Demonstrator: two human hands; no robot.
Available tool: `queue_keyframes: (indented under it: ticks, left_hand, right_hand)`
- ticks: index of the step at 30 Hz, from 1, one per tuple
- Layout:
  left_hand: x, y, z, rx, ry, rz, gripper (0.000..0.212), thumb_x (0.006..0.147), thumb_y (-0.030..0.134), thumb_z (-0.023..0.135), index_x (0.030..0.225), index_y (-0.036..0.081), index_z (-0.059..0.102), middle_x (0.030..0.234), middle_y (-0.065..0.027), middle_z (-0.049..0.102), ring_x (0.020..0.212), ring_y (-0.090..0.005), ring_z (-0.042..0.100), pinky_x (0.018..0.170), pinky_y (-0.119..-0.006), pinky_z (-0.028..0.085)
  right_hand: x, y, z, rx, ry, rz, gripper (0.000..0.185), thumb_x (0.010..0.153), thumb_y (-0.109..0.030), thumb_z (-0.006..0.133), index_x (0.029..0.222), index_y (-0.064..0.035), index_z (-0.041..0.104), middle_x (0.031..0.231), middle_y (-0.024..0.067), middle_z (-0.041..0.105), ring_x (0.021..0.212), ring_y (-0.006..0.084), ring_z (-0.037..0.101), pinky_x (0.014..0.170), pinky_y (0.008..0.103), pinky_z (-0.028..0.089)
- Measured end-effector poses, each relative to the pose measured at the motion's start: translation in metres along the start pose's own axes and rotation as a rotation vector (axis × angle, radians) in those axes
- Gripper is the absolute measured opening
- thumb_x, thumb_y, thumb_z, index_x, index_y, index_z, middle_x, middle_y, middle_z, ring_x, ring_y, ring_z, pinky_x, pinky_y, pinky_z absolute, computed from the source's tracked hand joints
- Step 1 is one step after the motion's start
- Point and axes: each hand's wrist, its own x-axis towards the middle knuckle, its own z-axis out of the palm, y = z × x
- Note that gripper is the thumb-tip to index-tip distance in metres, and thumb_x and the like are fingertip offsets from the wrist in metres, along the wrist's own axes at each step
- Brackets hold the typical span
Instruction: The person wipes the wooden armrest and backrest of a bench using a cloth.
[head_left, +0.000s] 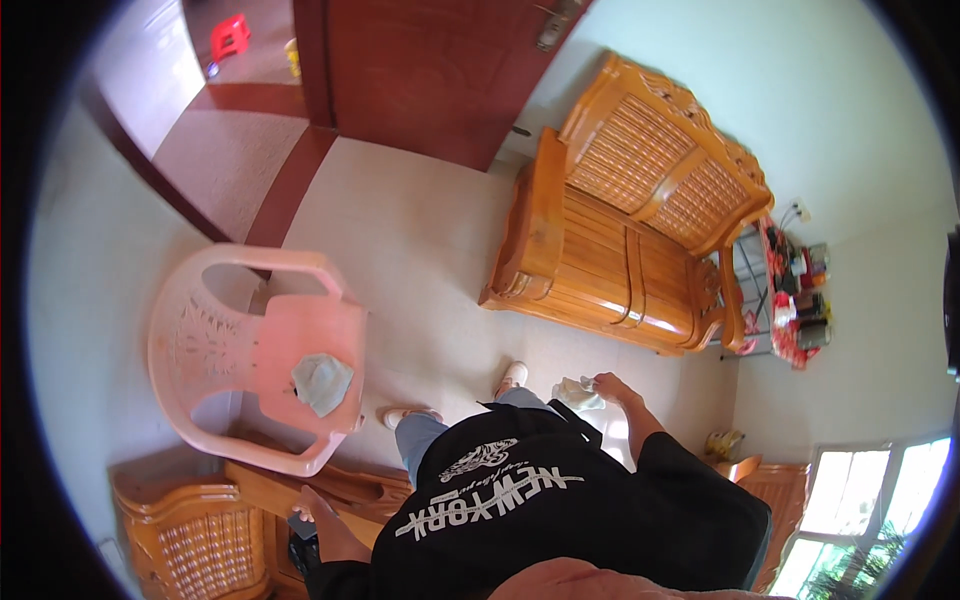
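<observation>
In the head view, my right hand (616, 388) is out to the right, its fingers closed on a crumpled off-white cloth (579, 393) that hangs above the floor. My left hand (309, 508) is low at the left, over a wooden bench. Its fingers touch a dark, flat object (303, 525); whether they grip it cannot be made out. A black plastic bag (304, 553) lies just below that object. Ahead and to the left stands a pink plastic armchair (281, 322), with a pale grey-green cloth (324, 384) lying spread on its seat.
A carved wooden settee (600, 247) stands at the right, beside a small rack (784, 300) holding bottles and jars. Another wooden seat with a woven back (206, 551) is at lower left. A dark red door (420, 67) and a doorway are ahead; a red stool (230, 37) stands beyond.
</observation>
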Motion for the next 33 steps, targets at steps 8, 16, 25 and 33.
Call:
queue_keyframes:
  ticks: [8,16,25,33]
  left_hand:
    - [-0.211,0.116,0.06,0.169,-0.153,0.768,0.059,0.079,0.04,0.06,0.116,-0.005,0.059,0.118,-0.0274,0.058,0.104,-0.0427,0.061,0.088,-0.054,0.05]
    - [-0.492,0.173,0.186,-0.252,-0.622,2.051,0.037,0.089,0.03,0.063,0.106,-0.003,0.063,0.106,-0.0214,0.063,0.091,-0.0373,0.061,0.083,-0.046,0.049]
    - [-0.829,0.017,0.124,0.982,-1.181,2.331,0.046,0.089,0.034,0.062,0.119,-0.001,0.06,0.118,-0.0242,0.06,0.106,-0.0353,0.06,0.092,-0.04,0.048]
    - [-0.933,-0.001,0.165,1.306,-1.241,2.584,0.043,0.089,0.039,0.057,0.101,-0.002,0.058,0.109,-0.0249,0.061,0.106,-0.039,0.057,0.09,-0.044,0.047]
  right_hand:
    - [-0.026,0.19,0.015,0.205,0.051,0.22,0.035,0.085,-0.021,0.053,0.11,-0.0026,0.068,0.106,0.0221,0.069,0.099,0.0361,0.065,0.084,0.0412,0.052]
    - [-0.021,0.298,0.029,0.408,0.121,0.319,0.032,0.086,-0.022,0.053,0.105,-0.0041,0.071,0.105,0.0228,0.068,0.099,0.039,0.066,0.087,0.0447,0.052]
    - [-0.07,0.327,0.064,0.726,0.215,0.499,0.035,0.087,-0.024,0.048,0.104,-0.0014,0.069,0.109,0.0249,0.066,0.105,0.041,0.062,0.091,0.0471,0.05]
    - [-0.045,0.347,-0.009,0.895,0.486,0.495,0.033,0.088,-0.022,0.053,0.108,0.0006,0.067,0.092,0.0199,0.07,0.087,0.0317,0.067,0.077,0.0411,0.052]
